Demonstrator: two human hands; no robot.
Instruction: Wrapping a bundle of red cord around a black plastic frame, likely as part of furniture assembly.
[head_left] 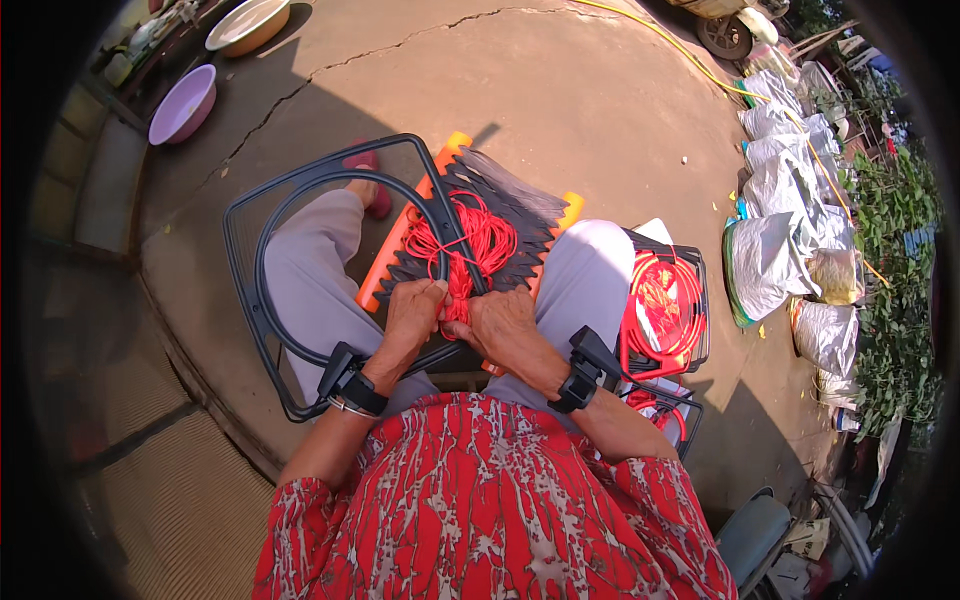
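My left hand point(412, 312) and my right hand point(500, 322) meet over my lap, both with closed fingers around the gathered lower end of a red cord bundle point(478, 238). The loops of the cord spread out beyond my fingers. A black frame point(236, 262) with a round ring inside it leans over my left thigh, and its bars run in beside both hands; whether my fingers also grip it I cannot tell. Beneath the cord, between my knees, lies a black toothed panel point(500, 190) with orange tubular edges point(390, 258).
Right of my knee stand black frames with coiled red cord point(664, 305). White sacks point(770, 255) line the right side beside green plants point(895, 250). A purple basin point(183, 105) and a tan basin point(248, 27) sit far left. A yellow hose point(690, 52) crosses the concrete.
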